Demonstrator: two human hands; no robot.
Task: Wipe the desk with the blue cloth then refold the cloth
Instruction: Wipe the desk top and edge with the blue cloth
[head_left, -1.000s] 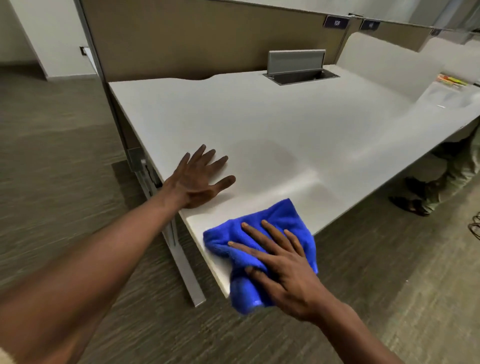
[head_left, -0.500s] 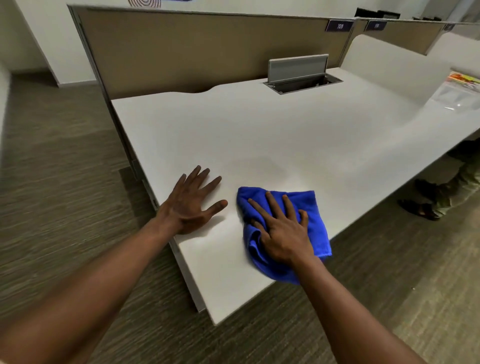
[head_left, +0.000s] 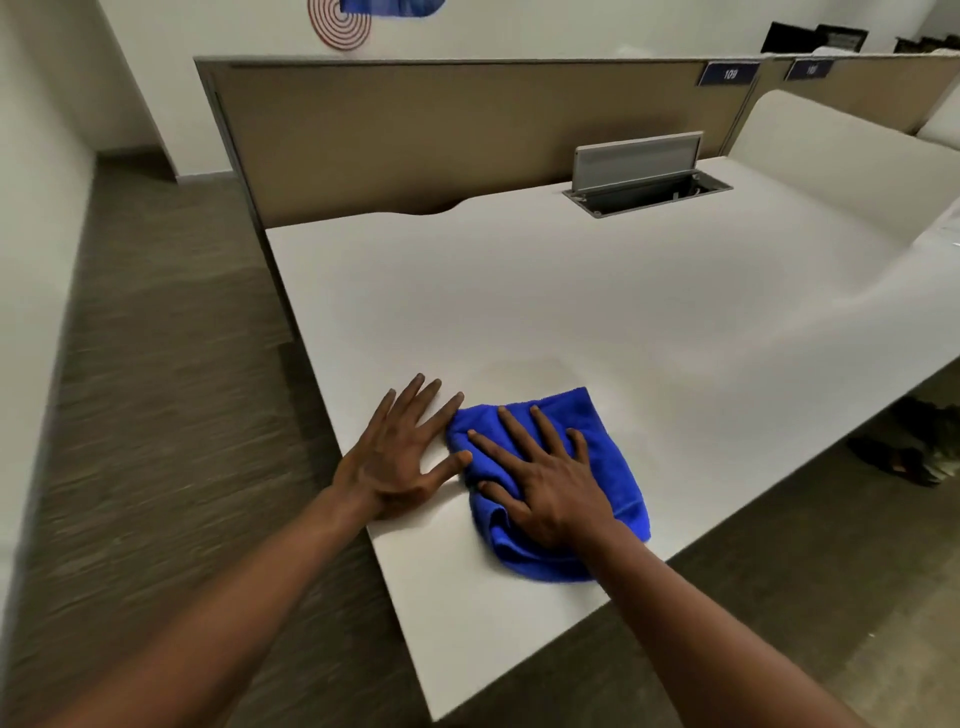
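Observation:
The blue cloth (head_left: 608, 452) lies bunched on the white desk (head_left: 571, 301), near its front left corner. My right hand (head_left: 545, 483) presses flat on the cloth with spread, straight fingers. My left hand (head_left: 400, 457) rests flat on the bare desk just left of the cloth. Its thumb and index fingertip touch the cloth's left edge.
A grey cable hatch (head_left: 647, 182) stands open at the desk's back, below a tan partition (head_left: 467, 130). The desk's left edge drops to carpet (head_left: 166, 415). A person's foot (head_left: 904, 457) shows under the desk at the right.
My right hand has slid the cloth from the desk's front edge inward and toward my left hand, until the two touch. The left hand has stayed flat on the desk.

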